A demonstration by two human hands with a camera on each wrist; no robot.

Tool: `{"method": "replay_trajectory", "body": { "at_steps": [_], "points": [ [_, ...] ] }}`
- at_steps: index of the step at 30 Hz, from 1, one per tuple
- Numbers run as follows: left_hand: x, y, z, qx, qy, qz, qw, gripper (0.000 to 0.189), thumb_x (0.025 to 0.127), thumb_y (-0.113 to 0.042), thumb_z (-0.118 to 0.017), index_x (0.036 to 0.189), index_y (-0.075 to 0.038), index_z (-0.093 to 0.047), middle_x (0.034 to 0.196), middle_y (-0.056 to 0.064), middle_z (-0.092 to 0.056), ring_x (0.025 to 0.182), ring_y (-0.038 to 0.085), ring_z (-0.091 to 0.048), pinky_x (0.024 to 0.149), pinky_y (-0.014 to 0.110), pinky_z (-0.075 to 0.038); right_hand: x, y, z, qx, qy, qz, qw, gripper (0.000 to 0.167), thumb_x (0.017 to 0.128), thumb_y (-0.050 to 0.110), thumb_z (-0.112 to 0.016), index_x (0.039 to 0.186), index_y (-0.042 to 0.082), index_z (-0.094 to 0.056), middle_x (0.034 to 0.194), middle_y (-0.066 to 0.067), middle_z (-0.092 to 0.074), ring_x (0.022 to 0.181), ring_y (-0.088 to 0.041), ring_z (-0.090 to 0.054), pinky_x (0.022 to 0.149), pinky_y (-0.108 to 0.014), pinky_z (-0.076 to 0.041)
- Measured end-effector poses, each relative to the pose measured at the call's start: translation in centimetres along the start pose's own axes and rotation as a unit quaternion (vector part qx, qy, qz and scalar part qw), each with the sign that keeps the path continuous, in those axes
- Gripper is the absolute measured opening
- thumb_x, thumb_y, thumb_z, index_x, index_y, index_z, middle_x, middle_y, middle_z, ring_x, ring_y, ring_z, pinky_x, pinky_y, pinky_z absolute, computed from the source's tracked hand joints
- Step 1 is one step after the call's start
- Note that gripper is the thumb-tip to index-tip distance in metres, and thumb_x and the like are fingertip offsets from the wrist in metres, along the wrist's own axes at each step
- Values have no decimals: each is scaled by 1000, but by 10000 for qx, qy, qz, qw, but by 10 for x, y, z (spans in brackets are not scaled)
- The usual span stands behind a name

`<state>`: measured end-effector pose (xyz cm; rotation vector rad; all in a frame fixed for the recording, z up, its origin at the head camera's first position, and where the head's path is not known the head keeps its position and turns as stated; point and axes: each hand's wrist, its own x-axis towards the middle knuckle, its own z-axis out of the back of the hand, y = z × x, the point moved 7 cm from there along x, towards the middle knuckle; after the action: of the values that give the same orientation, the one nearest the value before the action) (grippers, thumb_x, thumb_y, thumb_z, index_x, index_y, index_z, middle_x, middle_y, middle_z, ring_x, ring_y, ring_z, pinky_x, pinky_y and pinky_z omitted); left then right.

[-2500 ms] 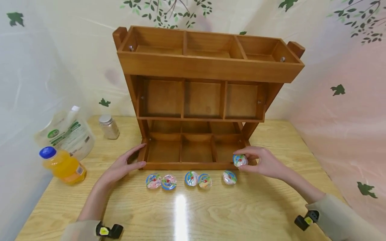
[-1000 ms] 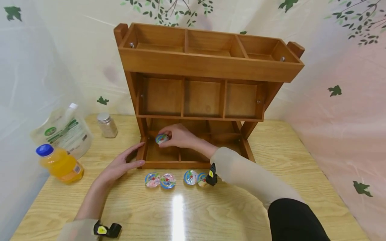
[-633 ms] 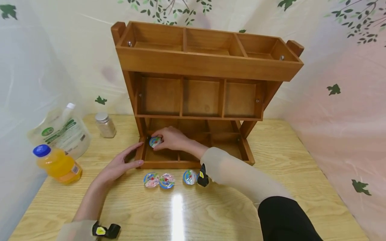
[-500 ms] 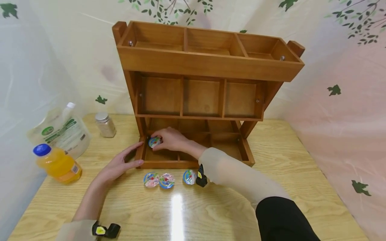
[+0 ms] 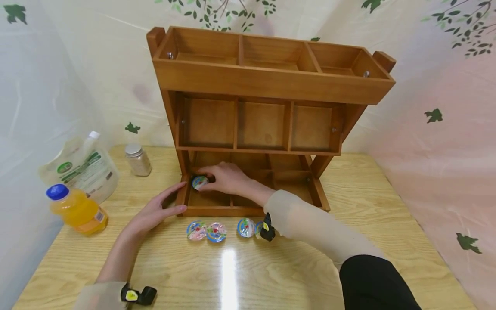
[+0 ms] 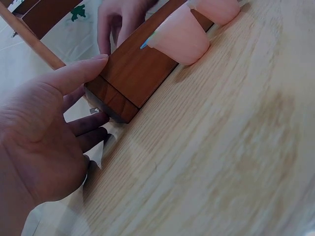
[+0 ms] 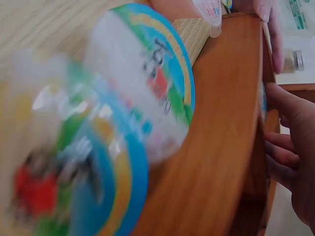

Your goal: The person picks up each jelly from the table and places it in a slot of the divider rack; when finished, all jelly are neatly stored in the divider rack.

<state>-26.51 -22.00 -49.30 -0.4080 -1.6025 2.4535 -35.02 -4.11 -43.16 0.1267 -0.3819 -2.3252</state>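
A small jelly cup (image 5: 199,183) with a blue, white and green printed lid sits in the left compartment of the bottom tier of a brown wooden rack (image 5: 271,86). My right hand (image 5: 228,178) reaches in over the front board, with thumb and index finger around this cup. In the right wrist view a sliver of its lid (image 7: 263,101) shows beside the fingers; the rack hides the rest. My left hand (image 5: 159,211) rests against the rack's left end, fingers spread, thumb (image 6: 93,66) on the front corner. Jelly cups (image 5: 215,232) stand in pairs before the rack.
My right sleeve and wrist camera (image 5: 267,228) partly cover one cup. At the left stand an orange juice bottle (image 5: 81,211), a white pouch (image 5: 89,172) and a metal-lidded jar (image 5: 138,161). A leaf-printed curtain (image 5: 426,150) hangs behind and beside the table (image 5: 186,275).
My right hand has carried a jelly cup from the rack's right end leftward into the bottom left compartment. Lately its palm has shifted slightly right. My left hand stays in place.
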Motion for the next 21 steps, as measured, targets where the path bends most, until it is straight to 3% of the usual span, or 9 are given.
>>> {"method": "replay_trajectory", "body": {
  "at_steps": [6,11,21],
  "points": [
    [-2,0,-1,-3,-48,47,10000,75,98,-32,-69,163,-27,-31,174,11,-16,160,45,-5,122,76,-6,-26,-7,26,414,-580,23,9975,43,101,39,-66,137,14,-67,119,-3,-78,104,-15,-75,87,-33,-62],
    [-3,-2,0,126,-70,21,9999,75,98,-31,-69,163,-26,-31,174,11,-16,160,45,-5,122,76,-6,-59,-15,40,920,-939,118,9913,35,103,30,-64,133,13,-69,114,-1,-78,99,-12,-74,86,-30,-62],
    [-2,-3,-2,-25,-71,-148,9999,73,98,-28,-69,162,-24,-33,173,11,-19,160,44,-6,123,75,-4,-135,-38,60,1676,-1849,281,9680,23,100,16,-68,122,12,-75,112,-6,-78,97,-13,-73,83,-37,-63]
  ]
}}
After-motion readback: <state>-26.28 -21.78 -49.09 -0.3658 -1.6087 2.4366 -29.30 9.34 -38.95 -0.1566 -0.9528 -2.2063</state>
